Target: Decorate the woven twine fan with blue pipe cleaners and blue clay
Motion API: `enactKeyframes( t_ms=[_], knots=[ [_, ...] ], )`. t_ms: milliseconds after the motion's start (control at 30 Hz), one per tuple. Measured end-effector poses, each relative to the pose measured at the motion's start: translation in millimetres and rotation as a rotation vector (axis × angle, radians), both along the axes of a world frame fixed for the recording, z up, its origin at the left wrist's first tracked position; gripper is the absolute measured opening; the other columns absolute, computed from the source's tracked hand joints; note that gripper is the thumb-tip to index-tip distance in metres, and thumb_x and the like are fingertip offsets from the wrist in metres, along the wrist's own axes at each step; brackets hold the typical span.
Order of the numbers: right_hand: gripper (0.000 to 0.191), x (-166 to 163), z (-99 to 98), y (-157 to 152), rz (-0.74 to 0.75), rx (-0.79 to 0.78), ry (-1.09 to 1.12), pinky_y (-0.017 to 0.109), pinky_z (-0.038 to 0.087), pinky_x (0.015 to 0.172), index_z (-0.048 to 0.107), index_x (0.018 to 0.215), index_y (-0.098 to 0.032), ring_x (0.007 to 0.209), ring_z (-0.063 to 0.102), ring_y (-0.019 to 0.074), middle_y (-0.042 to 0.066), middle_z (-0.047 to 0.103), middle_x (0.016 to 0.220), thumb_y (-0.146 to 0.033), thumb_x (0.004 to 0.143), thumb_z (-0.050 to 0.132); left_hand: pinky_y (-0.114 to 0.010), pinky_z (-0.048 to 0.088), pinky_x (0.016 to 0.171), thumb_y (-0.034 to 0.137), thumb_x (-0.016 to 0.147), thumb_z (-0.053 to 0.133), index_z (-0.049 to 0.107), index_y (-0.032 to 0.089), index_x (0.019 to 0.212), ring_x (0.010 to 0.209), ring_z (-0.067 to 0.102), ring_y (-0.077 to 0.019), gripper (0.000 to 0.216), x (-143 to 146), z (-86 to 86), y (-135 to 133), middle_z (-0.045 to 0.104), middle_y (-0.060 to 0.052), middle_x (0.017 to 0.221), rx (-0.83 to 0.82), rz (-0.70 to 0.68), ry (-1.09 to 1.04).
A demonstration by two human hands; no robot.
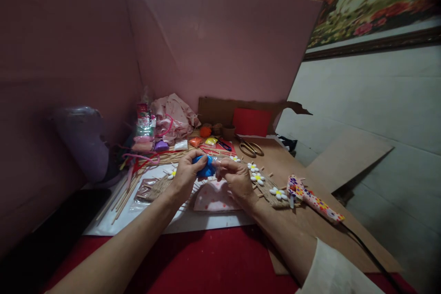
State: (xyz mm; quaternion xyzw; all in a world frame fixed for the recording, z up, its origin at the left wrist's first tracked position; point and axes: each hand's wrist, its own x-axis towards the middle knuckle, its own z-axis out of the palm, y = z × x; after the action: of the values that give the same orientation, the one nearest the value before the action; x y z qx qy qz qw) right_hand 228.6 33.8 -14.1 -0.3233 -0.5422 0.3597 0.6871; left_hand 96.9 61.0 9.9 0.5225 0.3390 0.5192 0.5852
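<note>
A small clear packet of blue modelling clay (206,168) is held up between both hands. My left hand (188,170) is closed on its left side, thumb pressed against the blue. My right hand (238,179) pinches the clear plastic at the right end. Below them lies a woven twine piece (267,187) with short sticks poking from its edges and white, yellow-centred flowers (257,178) along it. A pale cloth with pinkish dots (218,196) sits in its middle, partly shaded by the hands.
A flower-patterned glue gun (315,202) with a black cord lies right, on brown board (330,234). Scissors (251,148) rest behind. Clay packets (161,146), thin sticks (129,188) and crumpled pink fabric (174,117) crowd the back left. A purple container (81,142) stands far left.
</note>
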Motion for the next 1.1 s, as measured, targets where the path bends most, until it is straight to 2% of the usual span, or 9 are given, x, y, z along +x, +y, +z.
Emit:
enactKeyframes(
  t_ms=[167,300,467,533,667,833,933,1100],
  knots=[
    [0.023,-4.8,-0.9,-0.9,-0.056,-0.036,0.091,0.021,0.041,0.044,0.076,0.077,-0.023,0.048,0.048,0.0071,-0.002,0.062,0.065,-0.010,0.063,0.063,-0.016,0.035,0.038,0.035,0.064,0.070,0.051,0.017,0.074,0.046,0.045,-0.0064,0.028,0.0,-0.9,-0.9,0.050,0.004,0.059,-0.002,0.001,-0.035],
    [0.020,-5.1,-1.4,-0.8,-0.015,-0.078,0.112,0.021,0.040,0.046,0.076,0.083,-0.023,0.049,0.046,0.0066,-0.001,0.061,0.065,-0.016,0.066,0.066,-0.016,0.035,0.039,0.035,0.066,0.070,0.051,0.017,0.074,0.046,0.045,-0.0063,0.027,-0.1,-0.8,-1.6,0.050,0.005,0.059,-0.005,-0.045,-0.063],
    [0.015,-1.6,-0.3,-1.0,0.035,-0.028,0.063,0.022,0.039,0.046,0.075,0.077,-0.023,0.050,0.047,0.0063,-0.001,0.063,0.072,-0.016,0.070,0.065,-0.016,0.036,0.038,0.034,0.066,0.071,0.051,0.017,0.074,0.046,0.045,-0.0063,0.027,0.3,-0.7,-1.8,0.051,0.004,0.059,0.000,-0.058,-0.073],
    [0.014,-1.6,0.1,-1.3,0.026,-0.017,0.067,0.022,0.039,0.046,0.075,0.074,-0.022,0.049,0.048,0.0070,-0.001,0.061,0.068,-0.015,0.069,0.064,-0.016,0.036,0.038,0.034,0.066,0.071,0.051,0.017,0.074,0.045,0.045,-0.0063,0.027,0.4,-0.7,-1.7,0.051,0.004,0.059,-0.002,-0.049,-0.076],
    [0.016,-4.6,-0.4,-1.5,-0.027,-0.059,0.127,0.022,0.039,0.047,0.074,0.073,-0.021,0.047,0.047,0.0081,-0.003,0.058,0.055,-0.011,0.064,0.065,-0.016,0.035,0.037,0.035,0.065,0.072,0.050,0.017,0.073,0.044,0.045,-0.0062,0.029,0.6,-0.4,-2.3,0.051,0.005,0.058,-0.011,-0.032,-0.089],
    [0.022,-6.8,-3.2,-0.1,0.005,-0.110,0.206,0.022,0.038,0.047,0.076,0.082,-0.023,0.049,0.044,0.0075,-0.001,0.062,0.064,-0.015,0.062,0.068,-0.016,0.035,0.038,0.035,0.065,0.072,0.052,0.017,0.075,0.045,0.046,-0.0061,0.029,1.1,0.5,-3.4,0.053,0.004,0.060,-0.012,-0.047,-0.113],
    [0.019,-5.0,-3.7,0.0,0.036,-0.102,0.172,0.022,0.038,0.047,0.076,0.083,-0.024,0.049,0.043,0.0072,-0.002,0.058,0.062,-0.018,0.066,0.067,-0.016,0.035,0.039,0.034,0.065,0.073,0.052,0.016,0.075,0.045,0.047,-0.0063,0.029,0.2,-0.8,-1.5,0.053,0.004,0.060,-0.012,-0.083,-0.118],
    [0.019,-1.2,-2.2,-0.8,0.026,-0.058,0.074,0.022,0.039,0.047,0.075,0.077,-0.022,0.052,0.046,0.0081,-0.002,0.058,0.064,-0.013,0.067,0.061,-0.016,0.035,0.039,0.034,0.066,0.073,0.054,0.016,0.074,0.045,0.046,-0.0061,0.027,-1.7,-5.3,2.8,0.054,0.003,0.058,0.032,-0.111,-0.111]
  ],
)
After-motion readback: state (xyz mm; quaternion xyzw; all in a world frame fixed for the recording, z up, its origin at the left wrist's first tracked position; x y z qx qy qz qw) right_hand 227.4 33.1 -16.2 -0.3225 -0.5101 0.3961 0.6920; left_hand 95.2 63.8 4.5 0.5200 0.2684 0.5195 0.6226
